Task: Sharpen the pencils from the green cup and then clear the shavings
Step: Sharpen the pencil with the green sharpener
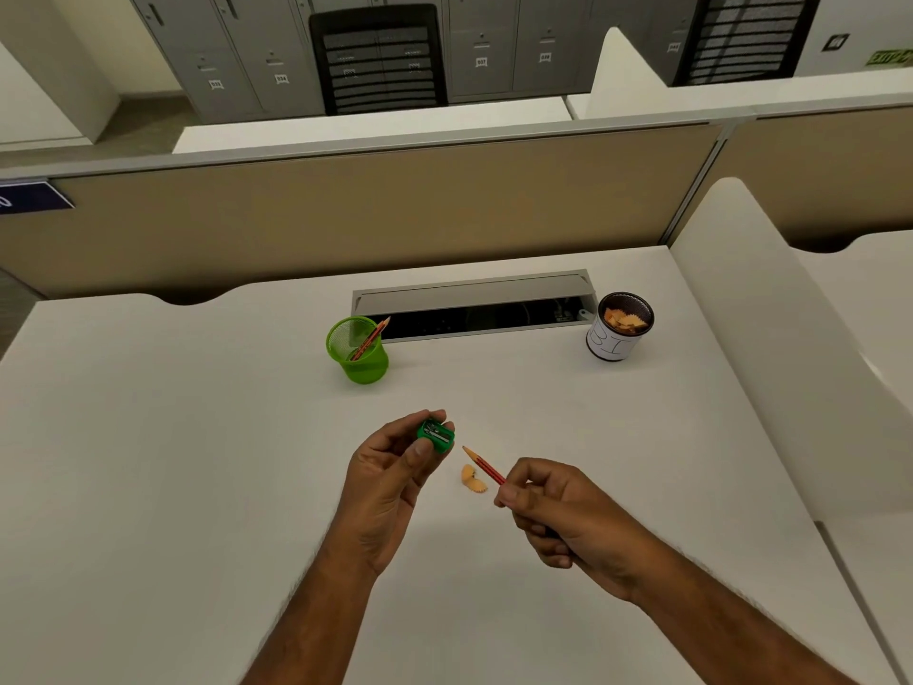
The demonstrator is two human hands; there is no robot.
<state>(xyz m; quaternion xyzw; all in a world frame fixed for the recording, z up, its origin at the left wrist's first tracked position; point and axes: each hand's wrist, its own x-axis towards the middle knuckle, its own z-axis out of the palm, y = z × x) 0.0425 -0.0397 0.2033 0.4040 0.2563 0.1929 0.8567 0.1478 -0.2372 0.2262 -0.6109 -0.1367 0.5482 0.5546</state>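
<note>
White desk [197, 487], beige partition [346, 215], grey lockers [247, 51].

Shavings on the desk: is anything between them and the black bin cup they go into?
Nothing visible. The shavings lie between the hands, and bare desk runs from them to the black bin cup at far right. The green cup stands off to the left, clear of that path.

1 head-worn wide-angle view looks forward and steeply down onto a white bench [173, 437]. Both hands sit close below the lens at centre; a partition [346, 215] and lockers [237, 51] lie farther ahead.
</note>
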